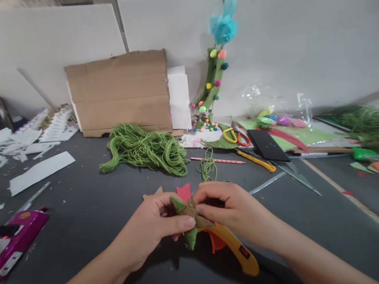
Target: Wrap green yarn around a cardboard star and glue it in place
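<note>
Between my hands is a small brown cardboard star (190, 211), its visible points wrapped in green yarn. My left hand (161, 218) grips it, thumb across the front and fingers behind. At its right side, the fingertips of my right hand (222, 201) are pinched together on a thin strand of green yarn (192, 200), partly hidden by the fingers. Under the hands lies a yellow glue gun (234, 242) with an orange trigger; its front end is covered by the star. Just beyond the fingers are a red paper cutout (183, 191) and a brown cardboard cutout (157, 192).
A green yarn heap (146, 150) sits before a cardboard sheet (121, 92). Scissors (236, 136), a striped pencil (218, 160), a yellow cutter (258, 161) and a black phone (267, 144) lie beyond. At left are a magenta power strip (24, 234) and paper scraps (41, 169).
</note>
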The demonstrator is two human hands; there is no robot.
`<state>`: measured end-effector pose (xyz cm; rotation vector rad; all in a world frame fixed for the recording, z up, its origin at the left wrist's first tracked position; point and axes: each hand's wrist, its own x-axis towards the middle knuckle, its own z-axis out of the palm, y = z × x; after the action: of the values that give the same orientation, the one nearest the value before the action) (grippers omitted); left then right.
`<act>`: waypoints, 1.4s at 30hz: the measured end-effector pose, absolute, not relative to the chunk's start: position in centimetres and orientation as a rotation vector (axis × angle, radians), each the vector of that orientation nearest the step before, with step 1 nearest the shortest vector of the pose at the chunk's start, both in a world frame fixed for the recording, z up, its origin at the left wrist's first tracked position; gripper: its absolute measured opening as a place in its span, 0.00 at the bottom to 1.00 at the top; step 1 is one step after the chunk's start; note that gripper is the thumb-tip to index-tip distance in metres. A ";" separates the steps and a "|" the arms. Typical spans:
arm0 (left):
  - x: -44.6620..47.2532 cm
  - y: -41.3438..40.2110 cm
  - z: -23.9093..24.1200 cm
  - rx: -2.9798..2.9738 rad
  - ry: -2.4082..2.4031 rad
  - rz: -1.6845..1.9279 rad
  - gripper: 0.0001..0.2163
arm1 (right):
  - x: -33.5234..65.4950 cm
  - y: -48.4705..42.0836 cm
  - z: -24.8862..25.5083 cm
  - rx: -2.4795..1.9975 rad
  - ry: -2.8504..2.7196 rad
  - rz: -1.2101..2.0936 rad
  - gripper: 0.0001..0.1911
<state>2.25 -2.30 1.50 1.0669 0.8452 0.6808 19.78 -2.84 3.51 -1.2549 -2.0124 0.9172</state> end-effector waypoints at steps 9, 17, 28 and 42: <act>1.9 -2.0 1.5 0.800 0.721 0.878 0.03 | 19.8 -1.6 2.5 -1.257 -1.838 1.152 0.07; 1.7 -0.3 0.3 0.744 0.885 1.011 0.04 | 21.0 0.2 1.2 -1.262 -2.025 0.836 0.09; 2.1 -1.3 0.9 0.783 0.673 0.894 0.06 | 22.8 0.8 0.3 -1.230 -2.160 0.973 0.12; -0.6 2.7 0.9 0.837 0.951 1.187 0.04 | 29.0 1.7 2.2 -1.990 -1.905 0.010 0.15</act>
<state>-0.58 2.69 0.87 0.8370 0.9506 1.1873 29.04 1.72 2.23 -1.9901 -1.9053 0.0101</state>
